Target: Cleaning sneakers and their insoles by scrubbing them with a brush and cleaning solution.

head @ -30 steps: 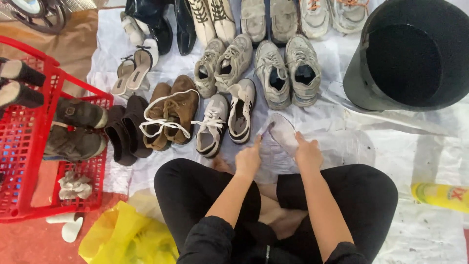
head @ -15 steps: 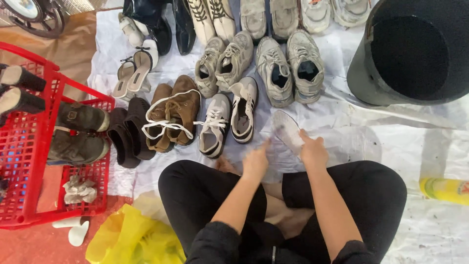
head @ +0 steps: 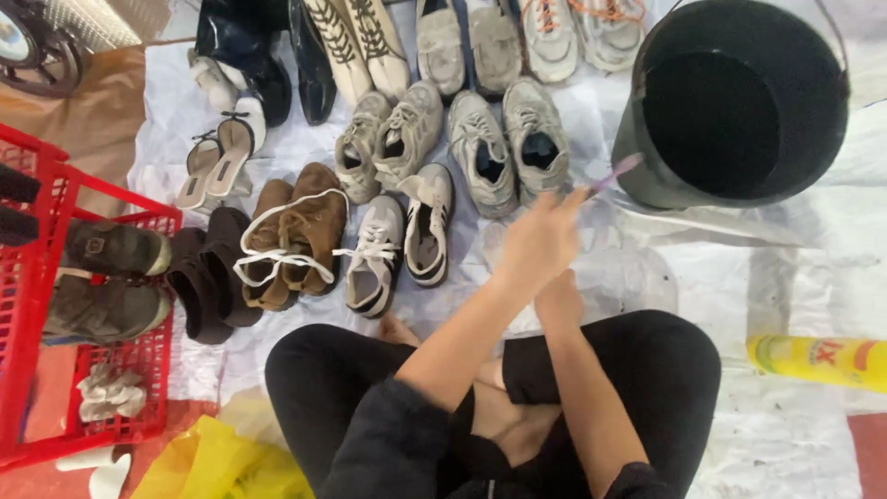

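Toothbrush [head: 616, 172], thin and purple, sits pinched in my left hand [head: 539, 242], now lifted toward the black bucket [head: 739, 102]; half a second ago both hands lay low by my knees. I judge scrubbing is paused. My right hand [head: 558, 303] rests below it, fingers hidden, so I cannot tell its grip. Left of the bucket lie 2 scuffed grey sneakers [head: 508, 143] on crinkled white sheeting [head: 795, 268].

A white plastic sheet [head: 739, 277] covers the floor — on it pairs of shoes [head: 397, 176], a black bucket [head: 739, 102], a yellow bottle [head: 818, 360].
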